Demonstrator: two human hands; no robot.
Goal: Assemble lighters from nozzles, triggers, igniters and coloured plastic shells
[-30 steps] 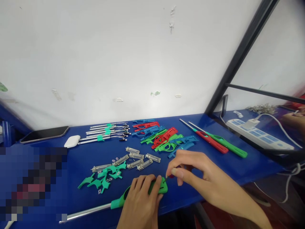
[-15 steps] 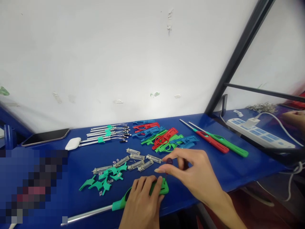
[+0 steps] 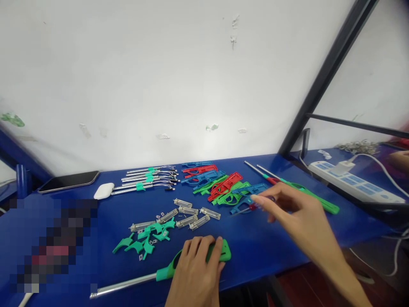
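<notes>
My left hand [image 3: 198, 266] is wrapped over the handle of a green gas lighter [image 3: 226, 251], pressing it on the blue table near the front edge. The lighter's long metal tube points left. My right hand [image 3: 295, 213] pinches a small screwdriver [image 3: 254, 207] with a dark red handle, held in the air to the right of the lighter, its thin shaft pointing left. Beyond my left hand lie several clear fuel tanks [image 3: 200, 221] and a heap of teal triggers [image 3: 148, 247] with small pale pieces among them.
Red, green and blue handle shells [image 3: 225, 187] are piled at the back middle. Metal tube assemblies with wires [image 3: 140, 186] lie left of them, beside a white case [image 3: 104, 191] and a phone [image 3: 68, 181]. A finished-looking green lighter [image 3: 322, 202] and a power strip [image 3: 358, 183] are at right.
My right hand has lifted away from the lighter's end and moved right, with the screwdriver tilting from upright to nearly flat. My left hand keeps its hold. The view has shifted slightly.
</notes>
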